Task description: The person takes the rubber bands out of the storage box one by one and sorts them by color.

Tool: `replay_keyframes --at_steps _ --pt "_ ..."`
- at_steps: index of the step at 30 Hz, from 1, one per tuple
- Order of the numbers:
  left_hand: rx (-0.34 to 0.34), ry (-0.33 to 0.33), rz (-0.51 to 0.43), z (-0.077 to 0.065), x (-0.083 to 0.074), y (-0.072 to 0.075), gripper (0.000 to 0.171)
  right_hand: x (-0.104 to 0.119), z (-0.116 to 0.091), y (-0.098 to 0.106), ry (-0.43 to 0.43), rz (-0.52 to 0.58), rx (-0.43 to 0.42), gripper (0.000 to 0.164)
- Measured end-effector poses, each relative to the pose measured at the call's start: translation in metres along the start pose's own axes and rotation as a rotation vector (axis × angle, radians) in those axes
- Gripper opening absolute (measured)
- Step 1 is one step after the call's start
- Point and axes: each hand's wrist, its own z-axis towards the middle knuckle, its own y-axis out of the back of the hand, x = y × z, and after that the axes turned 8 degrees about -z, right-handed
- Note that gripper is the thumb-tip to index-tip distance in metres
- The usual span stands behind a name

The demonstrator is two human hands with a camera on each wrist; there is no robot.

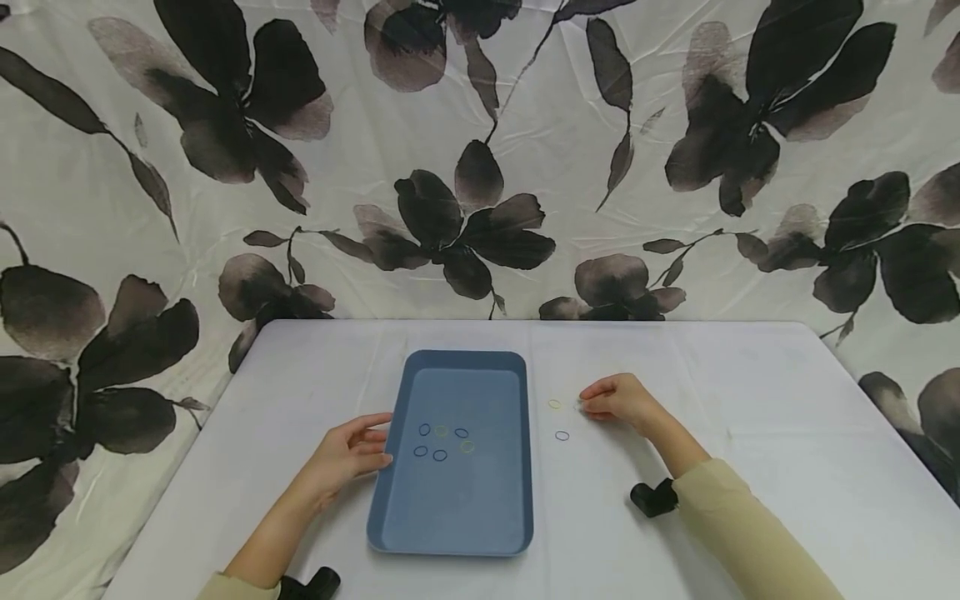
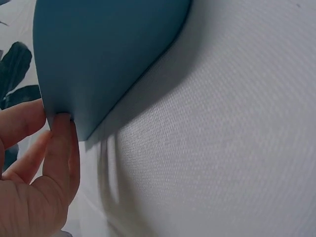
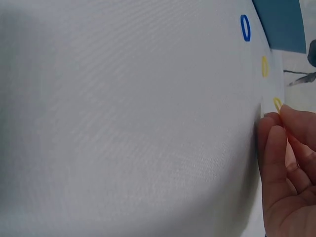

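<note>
A blue tray [image 1: 457,517] lies lengthwise on the white table, with several thin blue and yellow rings, like small rubber bands, on its floor. My left hand [image 1: 339,460] grips the tray's left rim between thumb and fingers; the left wrist view shows the fingertips against its outer wall. To the tray's right, my right hand [image 1: 621,402] pinches a yellow ring [image 3: 276,102] between thumb and fingers, low over the cloth. Between that hand and the tray lie another yellow ring [image 3: 263,67] and a blue ring [image 3: 242,28], apart from each other.
A white cloth [image 1: 750,400] covers the table, its far edge meeting a floral curtain [image 1: 465,100]. Black wrist mounts [image 1: 654,498] sit at both wrists, beside the light sleeves.
</note>
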Motion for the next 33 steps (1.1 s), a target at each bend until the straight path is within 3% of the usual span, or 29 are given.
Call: replay_keyframes --at_steps 10,20,33 --pt "-0.012 0.002 0.044 -0.002 0.002 -0.003 0.061 0.0 0.0 -0.006 -0.003 -0.045 -0.026 0.018" --pt "0.0 -0.001 0.039 -0.001 0.002 -0.001 0.061 0.003 0.006 -0.004 0.018 -0.171 -0.024 0.014" --pt "0.005 -0.008 0.024 0.0 0.001 0.001 0.062 0.017 0.004 0.005 0.059 -0.164 -0.008 0.018"
